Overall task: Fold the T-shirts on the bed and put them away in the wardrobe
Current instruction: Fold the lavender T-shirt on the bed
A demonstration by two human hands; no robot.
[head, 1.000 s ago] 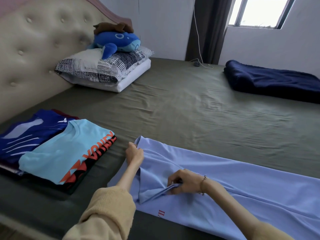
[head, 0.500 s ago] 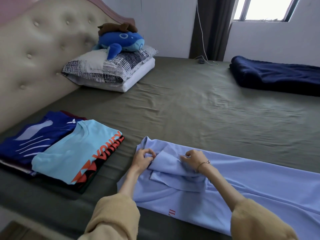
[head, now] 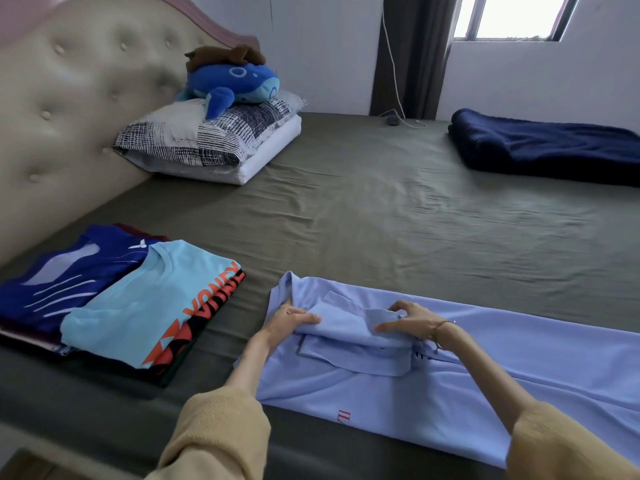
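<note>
Lying at the far left of the bed [head: 381, 209], near the padded headboard [head: 69, 98], is a stack of folded T-shirts [head: 114, 299], with a light turquoise one on top and a dark blue one beside it. Just to the right of this stack, along the near edge of the bed, the pale blue shirt [head: 519, 368] is spread flat and long, with its collar end towards the stack. The left hand [head: 289, 318] holds the cloth at the collar end, the fingers curled round a fold of it. The right hand [head: 412, 322] pinches the sleeve piece that is turned over the chest, so the fold lies between the two hands and under them. The cloth looks thin, soft and light, so I think it will slide and lose its shape easily; it is better to take it at the seams and corners and to lift both sides together. Further back stand a pillow [head: 214, 140] with a blue toy whale [head: 232, 81], and at the far right a dark blue blanket [head: 547, 147]. The wardrobe is not in view.
</note>
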